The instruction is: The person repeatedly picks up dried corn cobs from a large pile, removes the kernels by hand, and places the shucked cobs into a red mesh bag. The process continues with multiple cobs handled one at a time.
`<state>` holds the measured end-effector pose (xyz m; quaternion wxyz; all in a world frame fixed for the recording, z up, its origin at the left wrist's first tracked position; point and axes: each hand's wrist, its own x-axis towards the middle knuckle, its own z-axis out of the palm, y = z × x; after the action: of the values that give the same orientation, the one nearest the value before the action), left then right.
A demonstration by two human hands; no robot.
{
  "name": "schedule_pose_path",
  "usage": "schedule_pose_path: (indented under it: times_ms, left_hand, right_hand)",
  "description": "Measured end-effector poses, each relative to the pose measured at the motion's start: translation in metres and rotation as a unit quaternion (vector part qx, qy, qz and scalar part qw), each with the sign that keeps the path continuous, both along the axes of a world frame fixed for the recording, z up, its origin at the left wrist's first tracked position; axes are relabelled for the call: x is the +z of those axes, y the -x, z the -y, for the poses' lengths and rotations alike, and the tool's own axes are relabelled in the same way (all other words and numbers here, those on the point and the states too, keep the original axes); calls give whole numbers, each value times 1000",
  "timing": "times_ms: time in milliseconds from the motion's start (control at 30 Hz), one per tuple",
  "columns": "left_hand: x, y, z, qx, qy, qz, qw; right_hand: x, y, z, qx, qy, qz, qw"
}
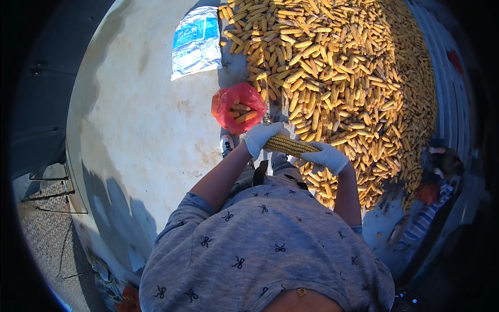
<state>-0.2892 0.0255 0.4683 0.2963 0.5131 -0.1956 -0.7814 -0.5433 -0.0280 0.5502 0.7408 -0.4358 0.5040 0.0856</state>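
Between my hands, in front of my waist, a yellow ear of corn [290, 146] is held lengthwise, slightly tilted. My left hand [262, 137], in a white glove, grips its left end. The right end is in my right hand [326, 157], gloved the same way. Just beyond my left hand a red mesh bag [221, 104] stands with its mouth spread, and a few corn ears [246, 117] lie inside it. A large heap of husked corn ears [343, 78] covers the ground ahead and to the right.
A white and blue printed plastic sack [197, 43] lies flat on the pale concrete floor [144, 97] beyond the bag. At the far right another person [450, 162] is by the heap, near a red bag [427, 193] and blue-and-white striped material [419, 228]. My shoe [226, 142] shows below the mesh bag.
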Motion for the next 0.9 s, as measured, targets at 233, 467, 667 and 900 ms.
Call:
schedule_pose_path:
  times_ms: [233, 467, 667, 900]
  left_hand:
    - [-26, -22, -11, 116, -11, 42, 992]
    - [-54, -54, -25, 171, -70, 148, 972]
    - [-89, -116, -53, 137, -135, 104, 976]
    - [-115, -162, -66, 108, -173, 78, 976]
  right_hand:
    - [-31, -35, 12, -19, -17, -18, 1000]
    - [-136, -64, 14, -165, -42, -21, 985]
    - [-271, -113, 24, -285, -7, -87, 954]
    - [-443, -167, 33, -239, 40, -145, 959]
